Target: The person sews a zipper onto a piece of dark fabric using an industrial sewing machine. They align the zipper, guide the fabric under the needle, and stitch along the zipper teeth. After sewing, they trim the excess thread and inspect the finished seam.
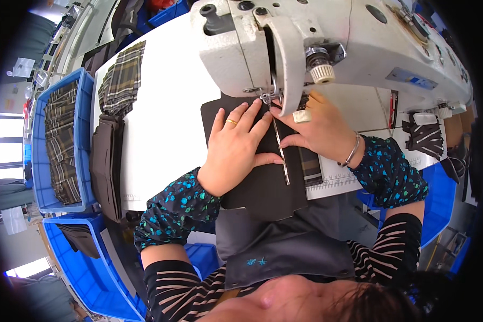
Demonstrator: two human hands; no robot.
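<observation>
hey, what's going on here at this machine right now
A person sits at a white industrial sewing machine, feeding a dark fabric piece with a zipper under the presser foot. The left hand lies flat on the fabric, and the right hand presses down beside the zipper near the needle. To the left, plaid fabric pieces and dark pieces are stacked on the table, and a blue bin holds more plaid fabric.

head cam | looks steeply down | close above sewing machine [327,48] and table [166,107] | fisheye
</observation>
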